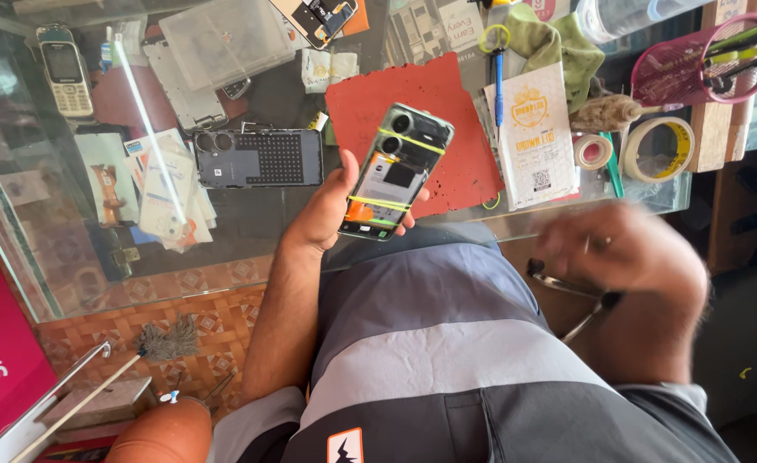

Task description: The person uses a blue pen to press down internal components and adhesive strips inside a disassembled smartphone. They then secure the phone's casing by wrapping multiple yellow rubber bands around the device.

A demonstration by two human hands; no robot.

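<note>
Left hand (331, 206) grasps opened phone (396, 171), back cover off, above near edge of glass worktop (250, 214). Phone's long axis tilts up-right toward red mat (447, 111). Right hand (627, 253) blurred, well right of phone, grip unclear.

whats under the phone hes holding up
The left hand cups the opened phone from beneath. Behind it lie the red mat and glass table. The part of the mat behind the phone is hidden.
</note>
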